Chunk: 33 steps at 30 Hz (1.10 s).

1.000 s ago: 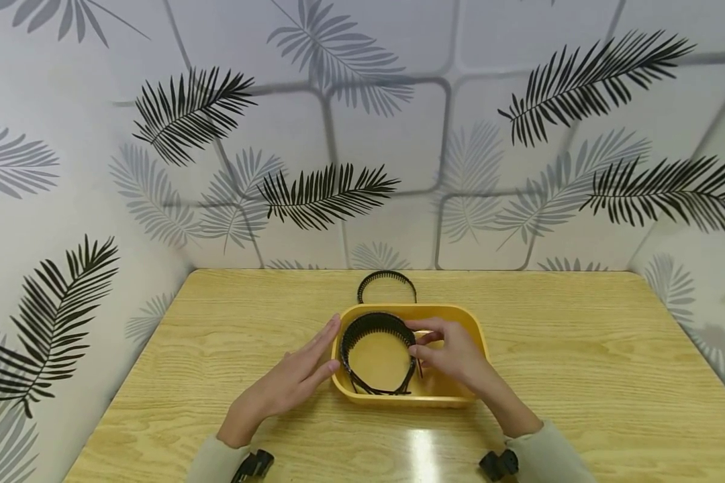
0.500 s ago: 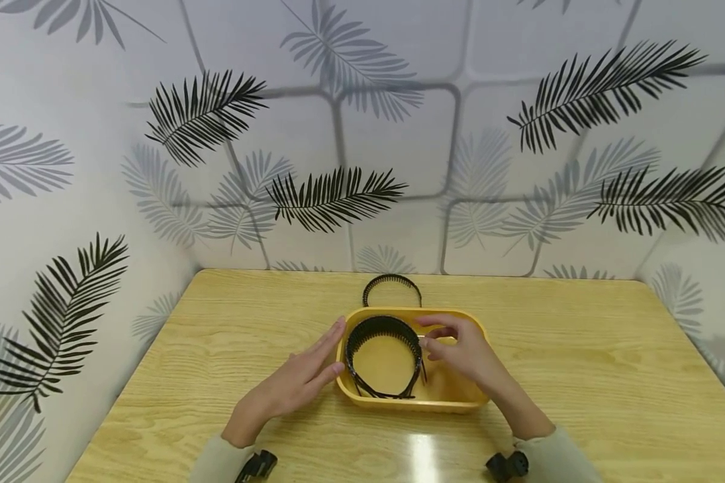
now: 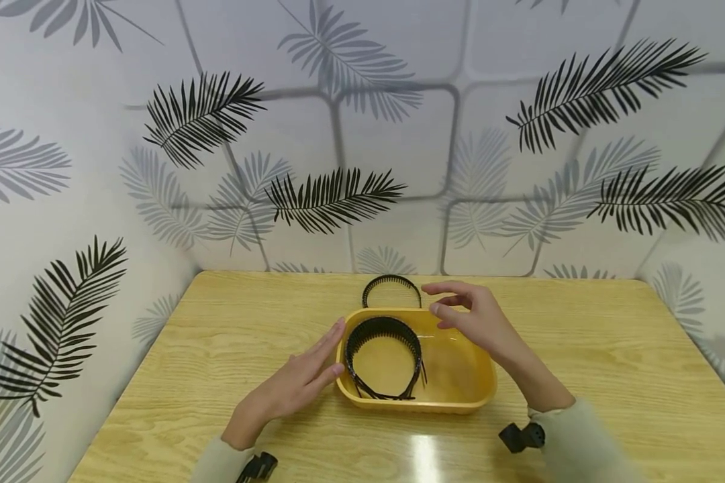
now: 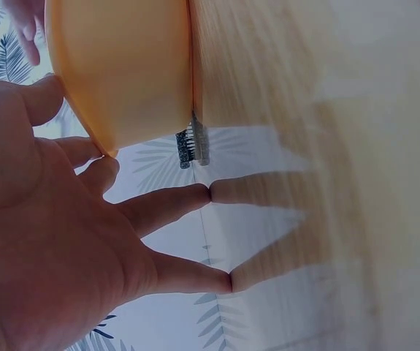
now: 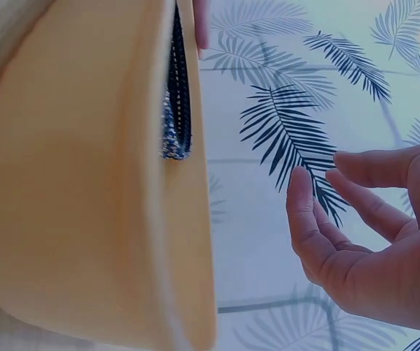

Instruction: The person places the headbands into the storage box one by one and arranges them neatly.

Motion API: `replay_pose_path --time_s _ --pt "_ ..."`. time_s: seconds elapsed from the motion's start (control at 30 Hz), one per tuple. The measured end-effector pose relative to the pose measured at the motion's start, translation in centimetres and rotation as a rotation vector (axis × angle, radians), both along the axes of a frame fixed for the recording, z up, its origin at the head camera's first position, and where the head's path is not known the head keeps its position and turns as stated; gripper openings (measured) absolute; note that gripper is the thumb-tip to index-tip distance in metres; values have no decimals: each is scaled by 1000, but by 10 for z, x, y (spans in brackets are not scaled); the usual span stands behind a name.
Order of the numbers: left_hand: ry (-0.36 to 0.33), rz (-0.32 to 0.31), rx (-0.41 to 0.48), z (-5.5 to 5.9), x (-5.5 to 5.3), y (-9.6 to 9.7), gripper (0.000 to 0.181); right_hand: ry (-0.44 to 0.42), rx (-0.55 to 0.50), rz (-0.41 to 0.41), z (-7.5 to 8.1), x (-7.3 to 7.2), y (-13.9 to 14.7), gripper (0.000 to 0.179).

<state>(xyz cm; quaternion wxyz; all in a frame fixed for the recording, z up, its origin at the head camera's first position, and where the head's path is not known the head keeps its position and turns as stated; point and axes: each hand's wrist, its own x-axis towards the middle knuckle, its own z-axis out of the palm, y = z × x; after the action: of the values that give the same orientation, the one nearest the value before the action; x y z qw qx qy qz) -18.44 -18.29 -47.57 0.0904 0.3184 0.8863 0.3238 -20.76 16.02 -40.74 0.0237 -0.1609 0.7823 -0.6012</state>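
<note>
A yellow plastic bin [image 3: 456, 386] stands on the table. Inside its left half sits a ring of black toothed headbands [image 3: 382, 326], bunched together. My left hand [image 3: 290, 384] rests against the bin's left end, thumb and fingertips touching the rim; in the left wrist view two of its straight fingers reach down to the tabletop. Above the bin's back right rim is my right hand [image 3: 476, 316], its fingers loosely bent with nothing between them. Behind the bin lies a single black toothed headband [image 3: 390, 278], its lower part hidden by the rim.
The light wooden table [image 3: 580, 362] extends on both sides of the bin. A pale wall with leaf prints [image 3: 338, 194] rises straight behind the table's back edge. A small black device [image 3: 521, 437] is strapped at the right sleeve.
My right hand has come off the headbands in the bin and moved up toward the back rim. The left hand stays against the bin's end.
</note>
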Motion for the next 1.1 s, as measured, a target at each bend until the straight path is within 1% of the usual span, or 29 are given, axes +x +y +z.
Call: replay_pose_path --time_s 0.3,0.43,0.53,0.7,0.87,1.1 --pt "6 0 0 0 0 1 69 51 15 9 20 -25 -2 35" --pt "16 -1 0 0 0 1 68 48 19 -4 26 -39 -6 37" --pt "15 1 1 0 1 1 68 40 35 -16 27 -51 -10 37" --pt "9 3 0 0 0 1 68 6 41 -37 22 -70 -17 38" --pt "7 6 -7 0 0 1 68 -15 30 -51 11 -87 -23 39" --pt "6 8 2 -2 0 2 68 -40 18 -48 -11 -107 -24 43"
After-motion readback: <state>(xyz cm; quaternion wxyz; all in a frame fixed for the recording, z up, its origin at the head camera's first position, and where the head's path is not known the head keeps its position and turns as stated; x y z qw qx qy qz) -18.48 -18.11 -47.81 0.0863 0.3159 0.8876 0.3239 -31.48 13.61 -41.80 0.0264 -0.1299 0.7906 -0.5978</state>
